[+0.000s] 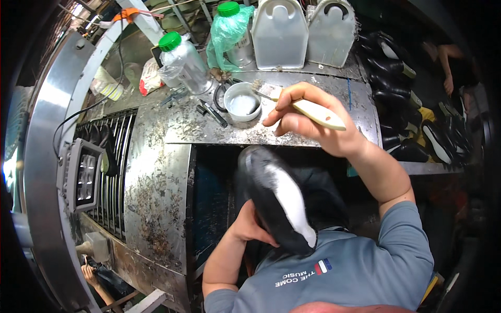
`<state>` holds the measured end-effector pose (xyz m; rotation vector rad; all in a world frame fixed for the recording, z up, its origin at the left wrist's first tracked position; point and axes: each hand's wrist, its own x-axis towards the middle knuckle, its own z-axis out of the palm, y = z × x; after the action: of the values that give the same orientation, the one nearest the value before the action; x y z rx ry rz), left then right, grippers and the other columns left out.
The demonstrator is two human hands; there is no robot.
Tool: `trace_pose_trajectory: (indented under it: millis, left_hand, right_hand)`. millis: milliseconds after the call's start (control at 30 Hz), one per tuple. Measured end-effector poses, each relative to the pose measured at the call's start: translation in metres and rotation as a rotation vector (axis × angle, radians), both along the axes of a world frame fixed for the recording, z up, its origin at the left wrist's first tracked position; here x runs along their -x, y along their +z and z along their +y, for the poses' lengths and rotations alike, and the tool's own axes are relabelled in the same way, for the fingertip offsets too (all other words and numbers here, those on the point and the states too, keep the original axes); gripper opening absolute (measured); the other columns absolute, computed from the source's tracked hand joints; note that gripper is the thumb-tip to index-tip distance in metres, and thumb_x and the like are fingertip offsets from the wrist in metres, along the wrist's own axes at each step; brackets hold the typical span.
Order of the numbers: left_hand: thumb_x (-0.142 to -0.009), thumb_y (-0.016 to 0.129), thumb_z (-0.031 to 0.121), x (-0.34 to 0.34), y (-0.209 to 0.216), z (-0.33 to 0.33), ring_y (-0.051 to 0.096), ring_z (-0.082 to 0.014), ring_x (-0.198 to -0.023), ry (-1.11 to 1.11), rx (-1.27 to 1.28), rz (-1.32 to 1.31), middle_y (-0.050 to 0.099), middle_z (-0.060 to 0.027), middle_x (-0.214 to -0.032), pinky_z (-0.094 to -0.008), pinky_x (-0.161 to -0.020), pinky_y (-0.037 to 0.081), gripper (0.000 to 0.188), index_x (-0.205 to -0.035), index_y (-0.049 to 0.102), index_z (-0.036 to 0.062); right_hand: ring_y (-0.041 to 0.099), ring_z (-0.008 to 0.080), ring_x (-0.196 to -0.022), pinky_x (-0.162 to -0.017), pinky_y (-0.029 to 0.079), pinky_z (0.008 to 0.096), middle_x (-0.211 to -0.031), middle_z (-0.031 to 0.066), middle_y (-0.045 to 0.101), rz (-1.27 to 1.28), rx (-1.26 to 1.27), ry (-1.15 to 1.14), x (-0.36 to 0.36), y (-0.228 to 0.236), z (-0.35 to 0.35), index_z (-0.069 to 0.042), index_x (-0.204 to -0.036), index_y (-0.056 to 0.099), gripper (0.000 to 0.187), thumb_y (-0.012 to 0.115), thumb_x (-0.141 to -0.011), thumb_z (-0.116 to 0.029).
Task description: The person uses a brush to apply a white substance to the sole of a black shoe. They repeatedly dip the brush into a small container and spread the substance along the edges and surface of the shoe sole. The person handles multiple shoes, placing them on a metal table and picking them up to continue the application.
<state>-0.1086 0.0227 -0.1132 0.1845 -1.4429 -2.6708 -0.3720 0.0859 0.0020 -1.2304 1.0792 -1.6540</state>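
Observation:
My left hand (251,225) grips a black shoe (261,201) by its side, near my body. The shoe's underside faces up, with a white area (288,197) running along it toward the end nearest me; its far end is smeared by motion. Over the bench's front edge, my right hand (318,112) holds a brush (318,113) with a pale yellow handle. The brush's short bristles are beside the rim of a round white bowl (229,100), which has whitish stuff inside. Whether bristles and rim touch, I cannot tell.
On the stained metal bench (271,134) lie a black marker (213,113) and scissors (219,96). Behind stand green-capped bottles (194,68) and two translucent containers (279,39). Several black shoes (391,96) fill a rack at right. A lamp (83,177) juts out at left. Other people's arms (448,68) show at the edges.

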Motion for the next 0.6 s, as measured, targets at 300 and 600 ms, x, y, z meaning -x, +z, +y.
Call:
trace_pose_trajectory:
  millis: [300,600]
  left_hand:
    - [-0.053,0.104,0.019,-0.056,-0.049,0.002,0.062,-0.0319,-0.124,0.165,-0.122,0.095,0.058,-0.022,-0.143,-0.0442,-0.107,0.05,0.108,-0.146,0.052,-0.0003]
    - [-0.053,0.103,0.011,-0.068,-0.066,-0.003,0.057,-0.0409,-0.131,0.217,-0.226,0.186,0.051,-0.0322,-0.145,-0.0505,-0.105,0.054,0.122,-0.153,0.035,0.0026]
  right_hand:
    - [0.073,0.0288,-0.083,-0.075,0.057,0.0373,-0.091,0.008,0.077,1.014,-0.106,-0.328,0.03,0.014,-0.06,-0.013,-0.091,0.078,0.021,0.075,-0.091,-0.034]
    - [0.071,0.0334,-0.075,-0.071,0.057,0.0439,-0.076,0.0125,0.073,1.354,-0.355,-0.21,0.037,-0.03,-0.123,-0.011,-0.085,0.076,0.021,0.078,-0.079,-0.031]
